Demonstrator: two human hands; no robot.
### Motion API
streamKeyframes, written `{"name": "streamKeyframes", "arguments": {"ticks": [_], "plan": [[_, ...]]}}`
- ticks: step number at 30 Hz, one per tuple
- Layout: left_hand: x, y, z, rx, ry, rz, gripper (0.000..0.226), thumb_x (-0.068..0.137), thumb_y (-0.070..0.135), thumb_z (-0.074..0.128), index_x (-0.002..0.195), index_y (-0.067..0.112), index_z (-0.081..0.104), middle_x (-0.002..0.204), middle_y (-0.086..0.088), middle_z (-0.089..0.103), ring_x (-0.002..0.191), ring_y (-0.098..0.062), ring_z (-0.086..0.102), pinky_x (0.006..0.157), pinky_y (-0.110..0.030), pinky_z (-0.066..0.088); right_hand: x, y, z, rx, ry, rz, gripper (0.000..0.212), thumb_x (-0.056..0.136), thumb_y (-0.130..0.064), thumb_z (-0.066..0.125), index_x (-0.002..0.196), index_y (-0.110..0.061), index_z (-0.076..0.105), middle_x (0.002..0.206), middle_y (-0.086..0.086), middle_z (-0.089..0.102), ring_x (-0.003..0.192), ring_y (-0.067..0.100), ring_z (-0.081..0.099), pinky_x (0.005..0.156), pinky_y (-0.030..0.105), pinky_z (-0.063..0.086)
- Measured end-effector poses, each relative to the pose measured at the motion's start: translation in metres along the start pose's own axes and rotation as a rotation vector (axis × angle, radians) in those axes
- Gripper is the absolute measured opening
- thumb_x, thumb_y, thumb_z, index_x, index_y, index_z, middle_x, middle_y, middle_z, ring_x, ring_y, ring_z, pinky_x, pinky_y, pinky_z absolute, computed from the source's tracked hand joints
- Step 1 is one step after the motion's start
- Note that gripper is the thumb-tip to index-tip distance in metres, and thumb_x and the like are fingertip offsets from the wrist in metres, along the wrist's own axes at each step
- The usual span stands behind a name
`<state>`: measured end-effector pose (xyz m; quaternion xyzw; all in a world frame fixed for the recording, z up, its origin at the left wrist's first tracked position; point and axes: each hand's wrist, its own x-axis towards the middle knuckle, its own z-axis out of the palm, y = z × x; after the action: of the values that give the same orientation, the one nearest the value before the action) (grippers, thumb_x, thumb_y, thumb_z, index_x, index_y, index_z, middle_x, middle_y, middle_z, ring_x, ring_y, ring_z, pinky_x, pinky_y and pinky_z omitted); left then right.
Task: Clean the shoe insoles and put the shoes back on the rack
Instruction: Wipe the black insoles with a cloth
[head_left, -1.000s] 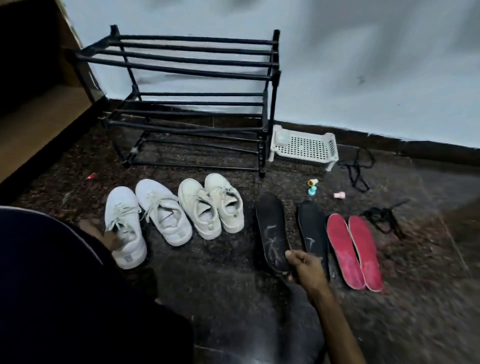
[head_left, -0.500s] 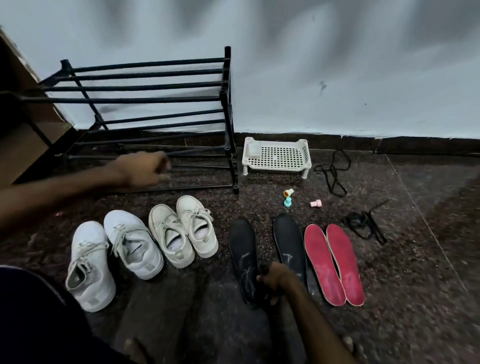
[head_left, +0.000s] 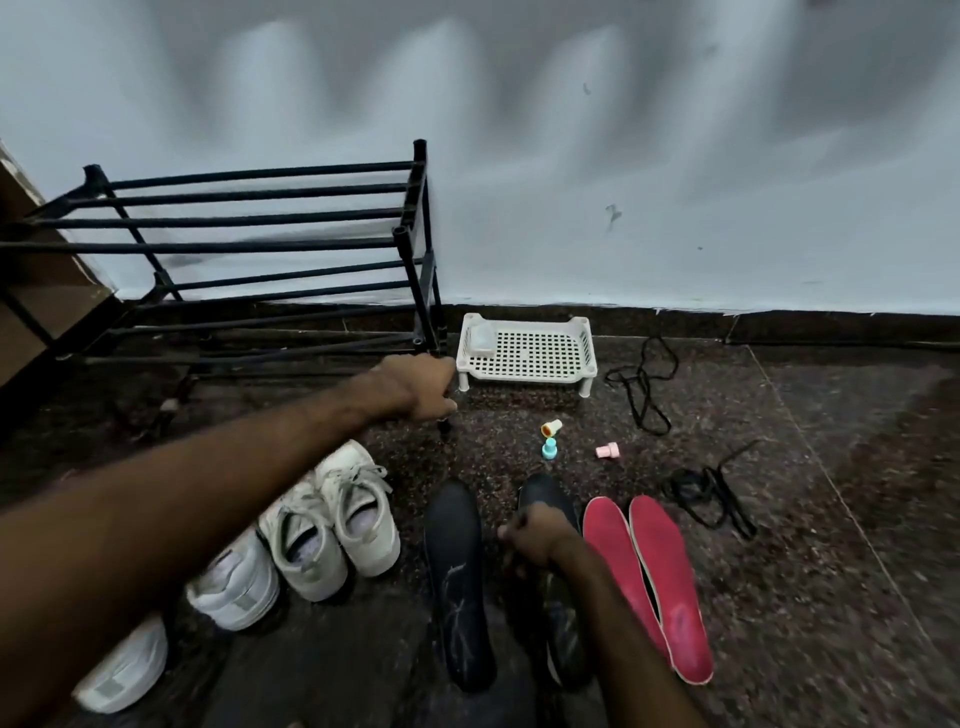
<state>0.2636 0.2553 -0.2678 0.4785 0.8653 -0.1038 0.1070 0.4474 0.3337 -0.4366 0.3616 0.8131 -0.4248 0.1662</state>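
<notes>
A black metal shoe rack (head_left: 249, 244) stands against the wall at the left. My left hand (head_left: 418, 387) reaches forward and grips the rack's front right leg near its foot. Several white shoes lie in a row below my arm: a cream pair (head_left: 332, 525) and two white sneakers (head_left: 234, 587). Two black insoles lie side by side on the floor, the left one (head_left: 457, 582) bare. My right hand (head_left: 535, 538) sits with curled fingers on the right black insole (head_left: 563, 644); whether it grips the insole is unclear. Two red insoles (head_left: 670, 587) lie further right.
A white perforated plastic tray (head_left: 524, 348) stands beside the rack at the wall. Three small plastic caps (head_left: 549, 449) lie in front of it. Black laces (head_left: 641, 382) and a second lace bundle (head_left: 711, 499) lie to the right on the dark stone floor.
My left hand left the white sneaker, crossed in front of the rack and took hold of its front right leg. My right hand shifted from the left black insole onto the right one.
</notes>
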Motion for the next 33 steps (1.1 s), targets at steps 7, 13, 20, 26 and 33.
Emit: {"name": "streamKeyframes", "arguments": {"ticks": [7, 13, 20, 26, 33], "plan": [[0.061, 0.010, 0.084, -0.207, -0.007, -0.103, 0.035, 0.090, 0.034, 0.051, 0.119, 0.014, 0.049, 0.129, -0.011, 0.056, 0.116, -0.030, 0.055, 0.096, -0.041, 0.045, 0.058, -0.051, -0.100, -0.192, 0.311, -0.164, 0.021, 0.088, -0.026, 0.059, 0.088, -0.009, 0.070, 0.098, 0.014, 0.071, 0.095, 0.028, 0.065, 0.077, 0.027, 0.047], [0.117, 0.026, 0.134, -0.435, 0.028, -0.090, 0.035, 0.093, 0.031, 0.047, 0.124, 0.015, 0.045, 0.131, -0.009, 0.053, 0.120, -0.029, 0.052, 0.098, -0.038, 0.041, 0.158, -0.089, -0.148, -0.248, 0.414, -0.238, 0.023, 0.090, -0.024, 0.060, 0.103, -0.011, 0.073, 0.106, 0.012, 0.071, 0.103, 0.028, 0.063, 0.086, 0.029, 0.047], [0.162, 0.024, 0.180, -0.641, 0.070, -0.108, 0.038, 0.093, 0.031, 0.049, 0.129, 0.023, 0.043, 0.124, -0.001, 0.057, 0.116, -0.023, 0.055, 0.097, -0.033, 0.044, 0.273, -0.113, -0.173, -0.092, 0.549, -0.210, 0.024, 0.090, -0.020, 0.054, 0.098, -0.009, 0.075, 0.103, 0.014, 0.072, 0.101, 0.030, 0.064, 0.085, 0.030, 0.049], [0.202, 0.003, 0.187, -0.717, 0.094, -0.146, 0.035, 0.092, 0.031, 0.051, 0.126, 0.025, 0.046, 0.117, 0.002, 0.062, 0.111, -0.021, 0.058, 0.093, -0.036, 0.047, 0.343, -0.127, -0.178, -0.139, 0.522, -0.209, 0.026, 0.089, -0.028, 0.059, 0.099, -0.010, 0.075, 0.104, 0.011, 0.073, 0.104, 0.028, 0.064, 0.090, 0.030, 0.050], [0.207, -0.006, 0.208, -0.714, 0.057, -0.166, 0.033, 0.092, 0.032, 0.051, 0.124, 0.026, 0.047, 0.116, 0.004, 0.063, 0.109, -0.020, 0.059, 0.092, -0.035, 0.048, 0.369, -0.140, -0.165, -0.279, 0.626, -0.195, 0.033, 0.082, -0.044, 0.068, 0.102, -0.018, 0.071, 0.112, 0.005, 0.066, 0.111, 0.027, 0.057, 0.093, 0.044, 0.049]]}}
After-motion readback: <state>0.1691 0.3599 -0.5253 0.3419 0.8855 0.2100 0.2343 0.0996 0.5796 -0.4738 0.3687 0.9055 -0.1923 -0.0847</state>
